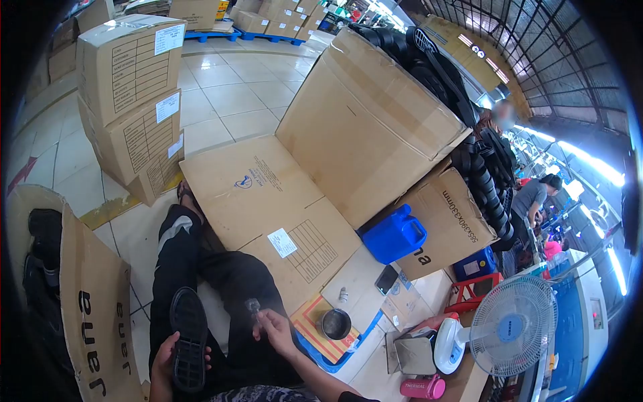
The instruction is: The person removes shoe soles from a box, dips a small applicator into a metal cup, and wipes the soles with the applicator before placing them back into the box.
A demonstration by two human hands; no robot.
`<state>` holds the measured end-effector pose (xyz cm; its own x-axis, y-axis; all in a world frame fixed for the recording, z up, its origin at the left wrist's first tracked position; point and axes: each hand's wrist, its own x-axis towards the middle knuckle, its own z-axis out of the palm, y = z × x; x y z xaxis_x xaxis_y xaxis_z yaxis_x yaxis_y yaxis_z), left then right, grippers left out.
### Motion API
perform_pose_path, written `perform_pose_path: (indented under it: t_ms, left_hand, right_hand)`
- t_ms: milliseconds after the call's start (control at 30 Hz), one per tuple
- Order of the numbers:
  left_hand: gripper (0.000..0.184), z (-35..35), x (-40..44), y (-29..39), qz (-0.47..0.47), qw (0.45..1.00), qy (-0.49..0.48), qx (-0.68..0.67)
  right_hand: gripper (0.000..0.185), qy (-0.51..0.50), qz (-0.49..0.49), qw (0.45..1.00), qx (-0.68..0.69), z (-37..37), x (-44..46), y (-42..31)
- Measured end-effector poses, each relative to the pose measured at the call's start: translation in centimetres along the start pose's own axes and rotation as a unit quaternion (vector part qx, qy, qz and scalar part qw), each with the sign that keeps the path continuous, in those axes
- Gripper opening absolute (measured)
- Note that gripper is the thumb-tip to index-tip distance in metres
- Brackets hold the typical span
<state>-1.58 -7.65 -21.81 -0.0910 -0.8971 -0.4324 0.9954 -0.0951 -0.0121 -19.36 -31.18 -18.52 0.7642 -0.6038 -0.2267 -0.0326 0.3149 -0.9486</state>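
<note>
My left hand (pixel 166 360) is closed around a black shoe sole (pixel 189 328), fingers at its side edges, with the treaded face up over my lap. My right hand (pixel 276 333) is in a pinch beside it, above my thigh. Between those fingertips is a small, greyish, see-through-looking piece (pixel 253 307), too blurred to name. The sole and this piece are apart. To the right of my right hand, a dark metal cup (pixel 334 324) stands on an orange and yellow sheet (pixel 309 320) on the low work surface.
A flattened carton (pixel 248 181) lies ahead, with a large box (pixel 368 127) behind it. A blue jug (pixel 394 234), phone (pixel 386 280), fan (pixel 512 327) and pink bottle (pixel 423 387) are at right. Left stand stacked cartons (pixel 130 127) and an open box (pixel 100 321) of black footwear parts.
</note>
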Motion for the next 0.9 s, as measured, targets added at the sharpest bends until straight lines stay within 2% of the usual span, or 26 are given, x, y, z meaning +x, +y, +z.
perform_pose_path:
  t_ms: [367, 433, 767, 900]
  left_hand:
    - [0.069, -0.15, 0.04, 0.11, 0.006, 0.999, 0.020, 0.031]
    - [0.070, -0.34, 0.02, 0.06, 0.002, 1.000, -0.009, 0.015]
    - [0.070, -0.38, 0.05, 0.14, -0.016, 0.999, -0.011, -0.039]
    - [0.070, -0.41, 0.07, 0.09, 0.001, 1.000, 0.004, 0.003]
  right_hand:
    - [0.029, -0.002, 0.000, 1.000, -0.006, -0.14, 0.04, 0.10]
    - [0.029, -0.001, 0.004, 1.000, -0.004, -0.18, 0.07, 0.18]
    - [0.029, -0.002, -0.002, 1.000, -0.004, -0.15, 0.16, 0.22]
    - [0.028, -0.002, -0.002, 1.000, 0.002, -0.14, 0.15, 0.14]
